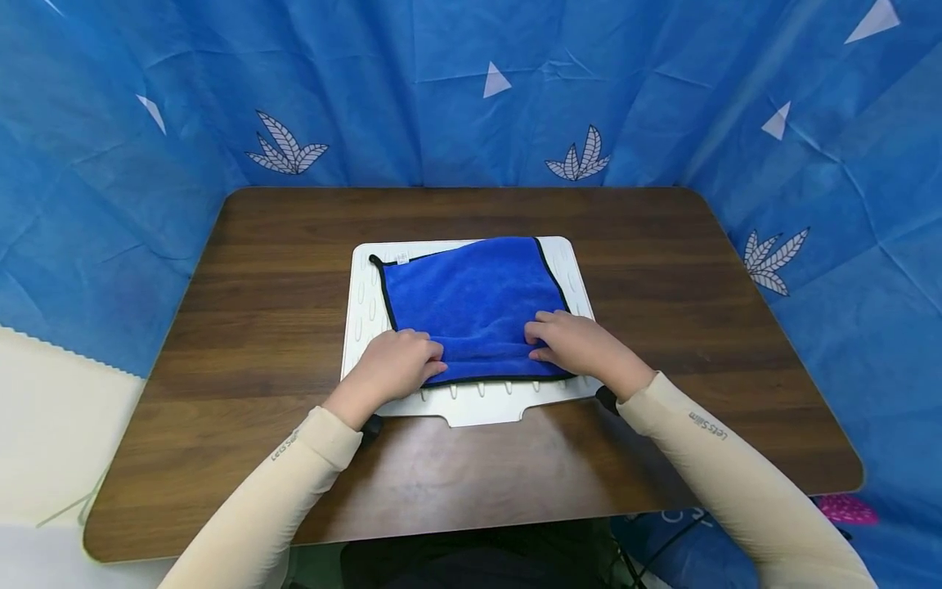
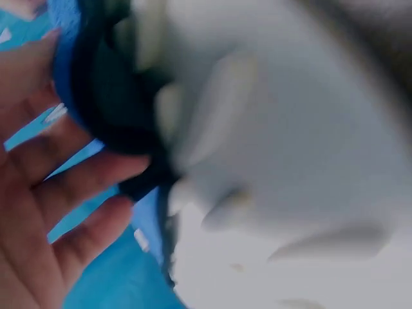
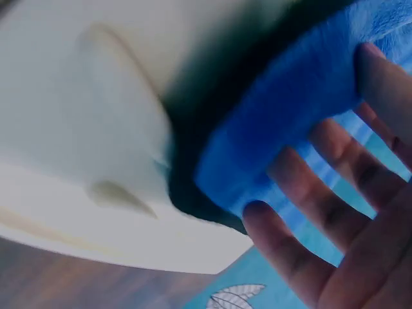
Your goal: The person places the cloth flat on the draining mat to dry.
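Observation:
A blue towel with black edging lies spread over a white ridged draining board. Its near part is bunched into low folds running between the two hands. At the towel's near left corner, my left hand pinches the cloth with curled fingers and thumb. My right hand grips the near right side in the same way. In the right wrist view, fingertips press against the blue cloth beside its black border. The left wrist view shows fingers at the dark edging, above the board's raised ridges.
The board rests on a brown wooden table with rounded corners. Blue curtains with leaf and triangle prints hang behind and to the sides. Both forearms wear cream sleeves. A small white tag sits at the towel's far left edge.

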Available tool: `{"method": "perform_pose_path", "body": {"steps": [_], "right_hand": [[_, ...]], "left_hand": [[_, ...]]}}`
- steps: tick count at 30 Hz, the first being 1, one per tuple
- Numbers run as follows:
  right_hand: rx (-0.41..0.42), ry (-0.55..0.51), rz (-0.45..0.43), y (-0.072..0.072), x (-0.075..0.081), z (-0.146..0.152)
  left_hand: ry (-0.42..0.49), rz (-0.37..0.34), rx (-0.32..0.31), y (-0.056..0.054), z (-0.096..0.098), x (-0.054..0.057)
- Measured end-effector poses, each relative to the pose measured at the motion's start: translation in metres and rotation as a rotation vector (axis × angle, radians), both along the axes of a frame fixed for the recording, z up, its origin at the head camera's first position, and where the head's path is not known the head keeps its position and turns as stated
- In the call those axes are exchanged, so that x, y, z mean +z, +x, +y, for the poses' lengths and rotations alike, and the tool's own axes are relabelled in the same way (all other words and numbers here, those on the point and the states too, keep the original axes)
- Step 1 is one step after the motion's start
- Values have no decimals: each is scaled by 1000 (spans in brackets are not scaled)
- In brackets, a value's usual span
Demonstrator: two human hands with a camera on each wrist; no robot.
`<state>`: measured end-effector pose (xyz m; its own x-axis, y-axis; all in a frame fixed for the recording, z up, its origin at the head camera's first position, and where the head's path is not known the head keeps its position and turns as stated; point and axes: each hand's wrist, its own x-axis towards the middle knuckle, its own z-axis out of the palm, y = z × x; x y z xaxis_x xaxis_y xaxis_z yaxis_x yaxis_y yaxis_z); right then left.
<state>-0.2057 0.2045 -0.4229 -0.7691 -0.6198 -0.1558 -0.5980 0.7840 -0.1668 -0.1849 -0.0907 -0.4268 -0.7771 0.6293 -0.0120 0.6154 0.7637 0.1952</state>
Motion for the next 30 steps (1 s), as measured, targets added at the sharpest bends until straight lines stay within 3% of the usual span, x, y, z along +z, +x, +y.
{"method": "perform_pose_path", "body": {"steps": [6,8,12,15,20,22,25,30], "right_hand": [[43,11,-105,9,8,-5],[70,25,-127,14,9,-8],[89,47,-133,18,10,-11],[37,20,-146,12,12,-11],[-76,-49,-93,-6,12,-7],[-96,-49,-77,-13,10,-5],[-100,-22,-107,-22,5,-3],[-93,39,-201,-30,-4,0]], "left_hand": [[-73,-271,31,5,-6,19],[-105,-310,15,10,-6,21],[-130,-304,-10,16,-3,18],[-85,-258,30,14,-1,15],[16,-21,102,0,-3,4],[11,46,122,-6,-4,-1],[-33,30,148,-12,-7,-8],[-142,-92,180,-17,-9,-13]]}}
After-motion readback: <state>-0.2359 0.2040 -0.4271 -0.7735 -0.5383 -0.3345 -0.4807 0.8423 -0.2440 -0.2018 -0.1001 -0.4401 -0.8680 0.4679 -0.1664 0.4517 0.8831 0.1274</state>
